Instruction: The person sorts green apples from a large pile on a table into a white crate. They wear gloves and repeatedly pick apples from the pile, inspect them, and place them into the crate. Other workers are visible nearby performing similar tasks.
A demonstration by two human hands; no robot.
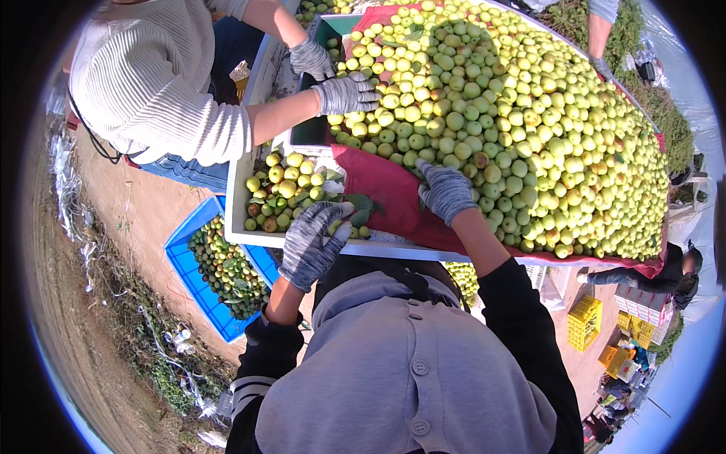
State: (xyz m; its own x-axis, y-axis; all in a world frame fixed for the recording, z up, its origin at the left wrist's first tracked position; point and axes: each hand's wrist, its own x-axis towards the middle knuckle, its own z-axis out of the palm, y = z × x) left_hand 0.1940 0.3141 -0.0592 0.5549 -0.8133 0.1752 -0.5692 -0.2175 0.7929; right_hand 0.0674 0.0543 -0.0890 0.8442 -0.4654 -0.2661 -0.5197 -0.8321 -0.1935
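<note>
My left hand point(314, 238), in a grey mottled glove, is closed on a small green fruit point(335, 225) at the lip of a white tray point(237, 219) holding yellow-green fruit and leaves. My right hand point(445, 189), gloved alike, rests with fingers apart at the edge of a large heap of round green fruit point(560, 166), over a red cloth point(378, 197).
A co-worker point(159, 83) at upper left has gloved hands at the heap; another arm point(597, 41) reaches in at upper right. A blue crate point(181, 257) of fruit sits lower left. Yellow crates point(584, 321) and further people point(665, 280) are at right.
</note>
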